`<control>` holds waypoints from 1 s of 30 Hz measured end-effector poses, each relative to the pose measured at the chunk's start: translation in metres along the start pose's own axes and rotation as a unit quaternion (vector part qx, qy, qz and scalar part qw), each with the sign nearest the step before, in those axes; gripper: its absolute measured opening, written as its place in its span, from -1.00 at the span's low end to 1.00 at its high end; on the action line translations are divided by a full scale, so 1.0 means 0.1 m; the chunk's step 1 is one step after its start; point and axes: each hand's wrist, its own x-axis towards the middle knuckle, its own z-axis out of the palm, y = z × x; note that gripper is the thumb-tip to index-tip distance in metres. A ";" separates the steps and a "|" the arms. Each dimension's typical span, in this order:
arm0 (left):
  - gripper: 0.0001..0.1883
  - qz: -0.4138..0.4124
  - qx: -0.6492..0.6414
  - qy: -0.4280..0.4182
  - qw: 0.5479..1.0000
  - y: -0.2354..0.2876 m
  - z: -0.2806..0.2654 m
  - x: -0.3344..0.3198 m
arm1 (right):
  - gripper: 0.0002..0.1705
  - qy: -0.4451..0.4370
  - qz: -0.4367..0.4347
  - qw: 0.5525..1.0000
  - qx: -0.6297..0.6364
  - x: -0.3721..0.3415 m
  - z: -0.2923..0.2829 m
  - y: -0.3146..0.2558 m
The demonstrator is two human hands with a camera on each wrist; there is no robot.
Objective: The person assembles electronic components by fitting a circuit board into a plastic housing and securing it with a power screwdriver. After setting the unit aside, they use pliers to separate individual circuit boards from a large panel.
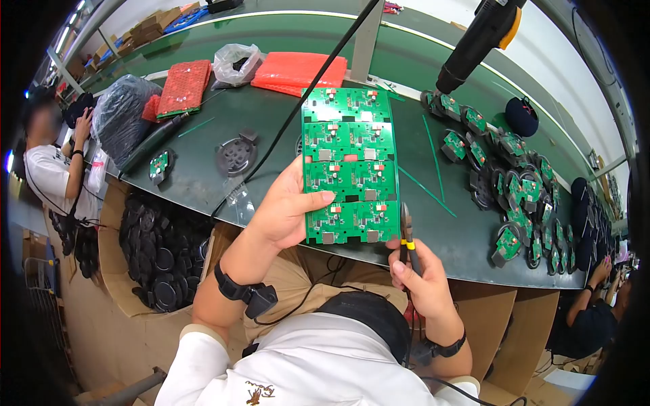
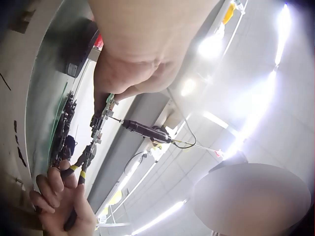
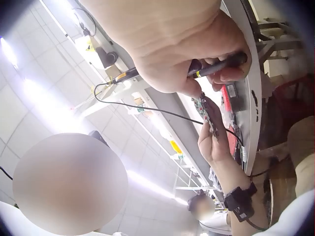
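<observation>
A green panel of several joined circuit boards [image 1: 350,166] is held up over the front of the bench. My left hand [image 1: 288,206] grips its left edge, thumb lying on the face and the other fingers behind. At the panel's lower right edge are the jaws of black cutting pliers with yellow bands [image 1: 406,233], held in my right hand [image 1: 426,277]. In the left wrist view, the pliers [image 2: 81,169] reach the panel's edge, the right hand [image 2: 64,204] around their handles. The right wrist view shows the panel [image 3: 209,115] nearly edge-on.
Round black parts with green boards [image 1: 521,183] crowd the bench's right side. A black power screwdriver [image 1: 477,44] hangs above. Red bubble-wrap packs [image 1: 298,71] lie at the back. Thin green strips [image 1: 433,155] lie on the bench [image 1: 271,183]. A carton [image 1: 112,257] of black discs stands lower left.
</observation>
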 end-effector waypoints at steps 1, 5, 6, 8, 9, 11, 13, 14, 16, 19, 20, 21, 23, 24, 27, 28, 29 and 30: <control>-0.33 0.007 0.010 0.005 1.000 0.01 0.00 0.00 | -0.58 -0.001 0.006 0.999 -0.037 -0.01 0.00 -0.01; -0.33 0.020 0.019 0.001 1.000 0.01 0.01 0.01 | -0.57 -0.008 0.014 0.999 -0.041 -0.05 0.02 -0.06; -0.33 0.017 0.023 0.001 1.000 0.01 0.00 0.01 | -0.57 -0.008 0.022 0.999 -0.041 -0.06 0.03 -0.08; -0.33 0.014 0.028 0.002 1.000 0.03 -0.01 0.01 | -0.58 -0.008 0.030 0.999 -0.041 -0.07 0.03 -0.10; -0.33 0.013 0.026 -0.001 1.000 0.05 0.01 0.01 | -0.58 -0.009 0.027 0.998 -0.051 -0.08 0.03 -0.11; -0.32 0.013 0.025 -0.003 1.000 0.07 0.01 0.01 | -0.58 -0.009 0.024 0.998 -0.062 -0.08 0.03 -0.11; -0.31 0.019 0.031 -0.001 0.999 0.07 0.00 0.01 | -0.60 -0.012 0.026 0.996 -0.079 -0.08 0.02 -0.11; -0.31 0.019 0.030 -0.001 0.999 0.07 -0.01 0.02 | -0.60 -0.012 0.026 0.996 -0.079 -0.08 0.02 -0.11; -0.30 0.022 0.056 0.005 0.998 0.07 -0.02 0.02 | -0.63 -0.016 0.023 0.995 -0.091 -0.08 0.01 -0.13; -0.30 0.012 0.051 0.005 0.999 0.09 -0.03 0.02 | -0.61 -0.064 0.060 0.995 0.044 -0.08 -0.05 -0.07; -0.30 0.012 0.051 0.004 0.999 0.09 -0.02 0.02 | -0.61 -0.064 0.060 0.995 0.044 -0.07 -0.06 -0.04; -0.29 0.004 0.019 -0.007 1.000 0.08 -0.02 0.03 | -0.60 -0.104 0.062 0.986 0.117 -0.06 -0.06 -0.01; -0.28 -0.002 -0.014 -0.019 1.000 0.05 -0.03 0.03 | -0.59 -0.143 0.063 0.970 0.189 -0.05 -0.07 0.05; -0.28 -0.017 -0.033 -0.019 0.999 0.01 -0.05 0.03 | -0.56 -0.175 0.072 0.946 0.264 -0.05 -0.06 0.08; -0.25 -0.044 -0.061 -0.023 0.997 -0.03 -0.10 0.04 | -0.52 -0.224 0.082 0.898 0.371 -0.02 -0.08 0.13; -0.26 -0.045 -0.074 -0.024 0.996 -0.02 -0.10 0.04 | -0.50 -0.241 0.083 0.879 0.404 -0.01 -0.10 0.12; -0.26 -0.046 -0.087 -0.026 0.995 -0.02 -0.11 0.04 | -0.45 -0.183 0.086 0.898 0.390 -0.02 -0.13 0.06; -0.26 -0.047 -0.067 -0.009 0.997 -0.03 -0.17 0.03 | -0.44 -0.151 0.099 0.921 0.344 0.04 -0.22 -0.03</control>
